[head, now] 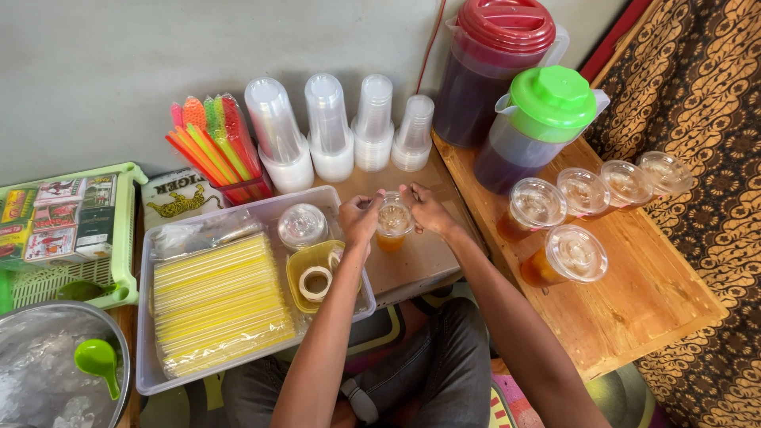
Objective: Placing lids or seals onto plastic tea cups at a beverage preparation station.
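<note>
I sit at a small drink stall, low to the ground. Far against the grey wall stand four stacks of clear plastic cups (329, 127) and a bundle of bright coloured straws (210, 147). On the wooden bench (634, 301) to my right are two dark tea pitchers, one with a red lid (495, 67) and one with a green lid (539, 123), beside five lidded cups of amber drink (583, 214). Near left, a metal basin of ice (47, 372) holds a green scoop (99, 361).

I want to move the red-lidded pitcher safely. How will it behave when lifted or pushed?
The red-lidded pitcher looks nearly full of dark liquid, so probably heavy. Tall and narrow, it may tip if pushed high up. Its lid seems seated, so sloshing should stay inside.
</note>
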